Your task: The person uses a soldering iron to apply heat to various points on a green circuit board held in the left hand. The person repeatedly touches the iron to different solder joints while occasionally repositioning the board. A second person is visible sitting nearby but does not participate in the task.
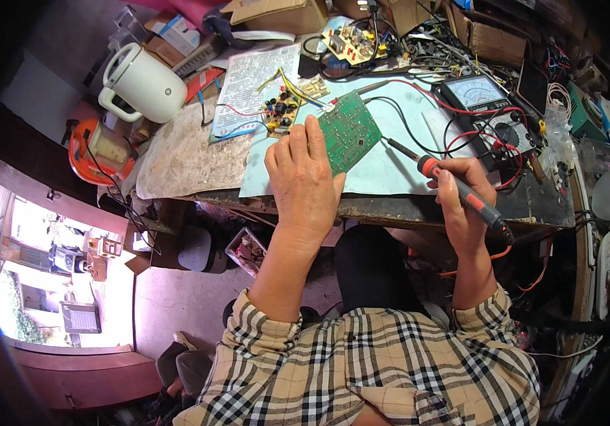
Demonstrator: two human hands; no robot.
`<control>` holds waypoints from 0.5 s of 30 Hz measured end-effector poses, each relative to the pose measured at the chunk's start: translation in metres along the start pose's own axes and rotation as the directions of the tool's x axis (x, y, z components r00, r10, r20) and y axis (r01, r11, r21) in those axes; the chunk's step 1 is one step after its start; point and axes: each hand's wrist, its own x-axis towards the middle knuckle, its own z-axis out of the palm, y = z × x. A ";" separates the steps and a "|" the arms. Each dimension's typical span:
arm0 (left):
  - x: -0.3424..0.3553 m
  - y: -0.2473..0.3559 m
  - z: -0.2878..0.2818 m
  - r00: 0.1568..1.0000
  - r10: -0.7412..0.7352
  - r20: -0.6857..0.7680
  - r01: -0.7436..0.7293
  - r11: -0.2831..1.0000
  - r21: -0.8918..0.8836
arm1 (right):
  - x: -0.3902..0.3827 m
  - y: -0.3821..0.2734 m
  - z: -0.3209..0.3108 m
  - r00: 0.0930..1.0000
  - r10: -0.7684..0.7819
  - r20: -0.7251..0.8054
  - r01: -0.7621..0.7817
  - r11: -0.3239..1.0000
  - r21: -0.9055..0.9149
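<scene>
My left hand (301, 170) grips a green circuit board (353, 128) by its left side, fingers along the edge, thumb near the lower corner. The board is tilted with its soldered side toward me. In my right hand (467, 202) is a soldering iron (454, 183) with a black and red handle. Its tip points left and ends close to the board's right edge; whether it touches cannot be told. Yellow and dark wires (292, 86) run to the board's top. Just behind my left hand lies a second board (281, 113) carrying components.
An analog multimeter (486, 106) with red and black leads lies at right. A white kettle-like jug (150, 89) and an orange container (95, 153) stand at left. Behind are a printed sheet (255, 78), another board (353, 44) and tangled cables (436, 53). The bench's front edge (390, 207) runs before me.
</scene>
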 end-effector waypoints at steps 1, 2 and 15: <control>0.000 0.000 -0.001 1.000 -0.002 0.000 0.002 1.000 0.001 | 0.000 0.000 0.000 1.000 -0.001 0.002 0.001 1.000 0.000; 0.000 -0.001 -0.001 1.000 -0.004 0.000 0.004 1.000 0.003 | 0.000 0.000 0.000 1.000 -0.003 0.004 0.003 1.000 0.001; 0.000 0.000 -0.002 1.000 -0.003 -0.005 0.003 1.000 -0.006 | -0.001 0.001 -0.001 0.999 0.002 0.040 -0.001 1.000 -0.006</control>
